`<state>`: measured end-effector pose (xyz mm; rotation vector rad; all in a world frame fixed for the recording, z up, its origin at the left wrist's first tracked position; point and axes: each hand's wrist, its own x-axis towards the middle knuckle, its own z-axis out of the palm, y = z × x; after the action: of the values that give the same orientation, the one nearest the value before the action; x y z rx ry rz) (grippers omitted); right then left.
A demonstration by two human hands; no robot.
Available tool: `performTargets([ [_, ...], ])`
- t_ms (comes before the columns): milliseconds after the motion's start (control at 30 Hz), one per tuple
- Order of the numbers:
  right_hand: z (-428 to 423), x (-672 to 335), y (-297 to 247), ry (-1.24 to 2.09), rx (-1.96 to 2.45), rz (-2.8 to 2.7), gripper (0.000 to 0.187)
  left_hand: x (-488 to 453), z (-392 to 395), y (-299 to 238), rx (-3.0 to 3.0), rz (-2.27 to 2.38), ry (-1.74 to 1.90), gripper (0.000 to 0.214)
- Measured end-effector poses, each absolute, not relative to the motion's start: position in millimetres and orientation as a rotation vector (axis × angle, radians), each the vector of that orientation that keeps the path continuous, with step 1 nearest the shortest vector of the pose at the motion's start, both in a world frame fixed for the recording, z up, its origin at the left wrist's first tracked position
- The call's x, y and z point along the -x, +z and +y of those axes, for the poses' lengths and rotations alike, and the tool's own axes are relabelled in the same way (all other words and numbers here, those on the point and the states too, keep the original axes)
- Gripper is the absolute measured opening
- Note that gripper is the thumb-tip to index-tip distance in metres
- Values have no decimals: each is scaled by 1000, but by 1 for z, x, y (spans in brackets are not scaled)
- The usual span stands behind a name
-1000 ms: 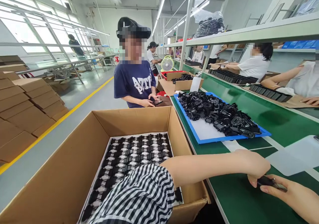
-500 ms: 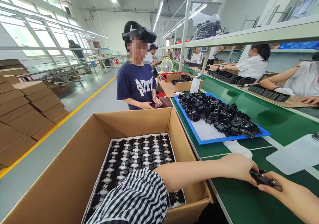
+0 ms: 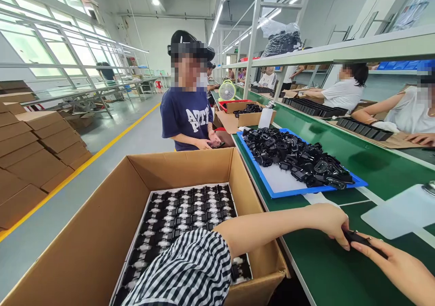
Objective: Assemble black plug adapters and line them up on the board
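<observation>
Over the green bench at lower right, my left hand (image 3: 331, 222) reaches across from a striped sleeve, its fingers closed on one end of a slim black plastic part (image 3: 359, 239). My right hand (image 3: 396, 257) pinches the same part's other end between thumb and fingers. Its exact kind cannot be made out. Beyond my hands, a blue-rimmed tray (image 3: 272, 191) bears a heap of glossy black plastic pieces (image 3: 295, 156). Below my left arm, an open cardboard box (image 3: 183, 165) contains rows of black pieces (image 3: 186, 206) with whitish middles.
A person in a navy shirt (image 3: 186, 115) stands behind the box, holding a dark object. On the green bench (image 3: 390, 161) lies a pale translucent bottle (image 3: 397, 211). Stacked cartons (image 3: 37, 147) stand at left. A shelf (image 3: 340, 52) runs overhead at right; co-workers sit across the bench.
Both hands have shifted slightly, and the black part has turned so that it looks thinner. The person opposite has moved their hands a little.
</observation>
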<state>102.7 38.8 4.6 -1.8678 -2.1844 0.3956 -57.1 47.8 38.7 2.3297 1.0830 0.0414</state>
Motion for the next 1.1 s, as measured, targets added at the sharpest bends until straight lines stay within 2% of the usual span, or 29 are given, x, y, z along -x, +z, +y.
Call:
performTargets([
  [100, 36, -103, 4, 751, 1828, -2079, 44, 57, 44, 25, -2250, 1134, 238, 16],
  [167, 31, -100, 4, 788, 1666, -2044, 39, 57, 39, 14, -2171, 1199, 462, 21],
  [233, 27, -97, 4, 845, 1460, -2037, 30, 56, 37, 3, -2127, 1190, 525, 32],
  [367, 25, -98, 1, 817, 1418, -1938, 17, 52, 42, -7, -2013, 1225, 578, 34],
  [533, 24, -101, 0, 848, 1412, -1870, 13, 49, 43, -7, -1915, 1241, 603, 31],
  [800, 21, -102, 15, 749, 1461, -1791, 15, 50, 45, -10, -1834, 1216, 602, 32],
  [1000, 15, -100, 14, 697, 1566, -2041, 13, 53, 42, -8, -1833, 1166, 573, 51],
  [1100, 16, -98, 15, 660, 1612, -2132, 24, 53, 38, -5, -1928, 1166, 611, 42],
])
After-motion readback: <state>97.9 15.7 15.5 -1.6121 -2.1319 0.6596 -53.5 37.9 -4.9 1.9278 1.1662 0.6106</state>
